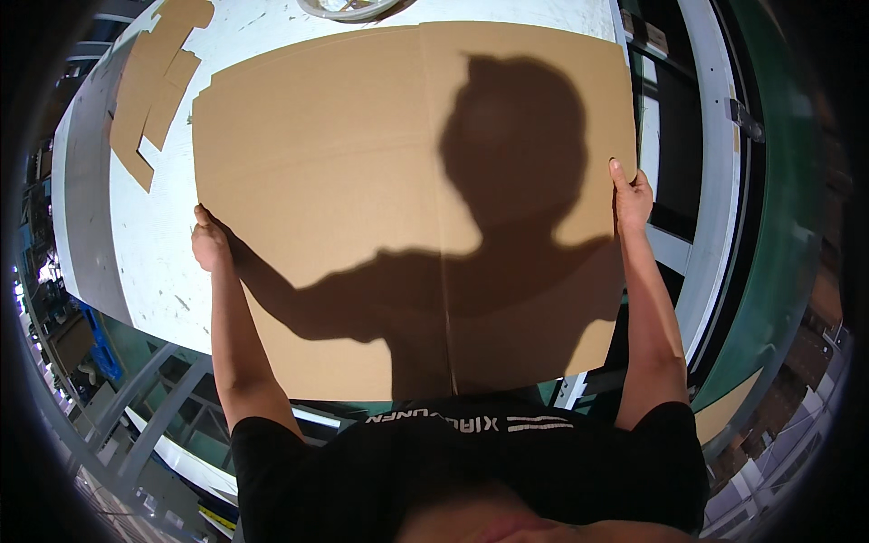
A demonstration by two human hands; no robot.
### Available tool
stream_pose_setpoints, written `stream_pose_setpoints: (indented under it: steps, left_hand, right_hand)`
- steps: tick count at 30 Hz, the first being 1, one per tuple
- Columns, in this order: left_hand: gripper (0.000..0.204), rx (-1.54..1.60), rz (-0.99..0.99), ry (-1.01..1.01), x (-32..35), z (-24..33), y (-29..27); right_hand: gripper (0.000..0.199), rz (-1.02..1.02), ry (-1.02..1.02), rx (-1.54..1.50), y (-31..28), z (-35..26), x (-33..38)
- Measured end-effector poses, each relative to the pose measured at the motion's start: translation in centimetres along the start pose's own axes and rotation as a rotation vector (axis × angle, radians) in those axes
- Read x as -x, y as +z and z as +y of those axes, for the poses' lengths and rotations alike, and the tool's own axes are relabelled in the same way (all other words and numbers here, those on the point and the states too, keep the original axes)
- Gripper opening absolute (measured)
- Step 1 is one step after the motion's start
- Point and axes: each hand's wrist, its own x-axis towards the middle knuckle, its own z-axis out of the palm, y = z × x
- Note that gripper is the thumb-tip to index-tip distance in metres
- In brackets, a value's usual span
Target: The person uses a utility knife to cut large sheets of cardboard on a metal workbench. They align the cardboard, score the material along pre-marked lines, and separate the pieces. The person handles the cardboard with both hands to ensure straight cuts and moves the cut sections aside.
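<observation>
White worktable (163, 258), top scuffed and marked, under strong light.

Grip: both hands engaged, neither released. Left hand (212, 242), pinching the left edge of a large brown cardboard sheet (362, 199). Right hand (632, 201), clasping the right edge, thumb flat on the upper face.

Sheet: one, broad, spread open between the forearms; near edge close to the black shirt (471, 452). Seam or crease running from far edge to near edge, right of the middle; fainter crease lines across. Shadow of head, shoulders and arm cast over much of the face. Whether fully resting on the table or partly lifted: cannot tell.

Condition, as judged: opening out complete, both sides secured; no panel stands folded up, and the sheet is not yet let go.

Beyond: cardboard offcuts (154, 81), irregular, overlapping, lying apart at far left. Round pale dish (348, 14), cut by the upper border, contents unclear. Pale metal rail (717, 163), right of the table. Green floor (786, 181), outside that.
</observation>
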Motion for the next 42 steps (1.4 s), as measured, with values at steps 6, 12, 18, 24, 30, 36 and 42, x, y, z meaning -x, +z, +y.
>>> stream_pose_setpoints:
  steps: [6, 12, 18, 24, 30, 36, 42]
  left_hand:
    - [0.069, -0.100, 0.056, 0.062, 0.2, -2.1, 0.3]
    - [0.043, 0.038, 0.293, 0.841, 11.6, -5.5, 0.0]
    - [0.072, -0.014, -0.548, 1.613, 36.2, -12.8, -0.8]
    - [0.070, 0.253, -0.603, 1.545, 42.4, -13.7, -1.6]
    - [0.070, 0.323, -0.453, 1.627, 42.3, -14.1, -0.3]
    - [0.058, 0.233, -0.519, 1.607, 42.9, -13.5, 0.5]
    - [0.063, 0.124, -0.341, 1.778, 43.3, -14.9, 1.1]
  right_hand:
    - [0.054, -0.004, -0.026, 0.131, -0.2, 0.9, -0.5]
    - [0.060, 0.087, -0.131, 0.329, -0.3, -1.4, 0.9]
    - [0.061, 0.071, -0.327, 0.526, -0.2, 0.1, 0.2]
    - [0.077, 0.010, -0.222, 0.400, 0.0, 1.6, -0.4]
    - [0.079, 0.006, -0.280, 0.309, 0.3, 2.5, 0.4]
    - [0.072, -0.053, -0.351, 0.255, -0.8, 2.8, 0.3]
    - [0.069, 0.417, -0.704, 0.191, -8.1, 5.1, 8.6]
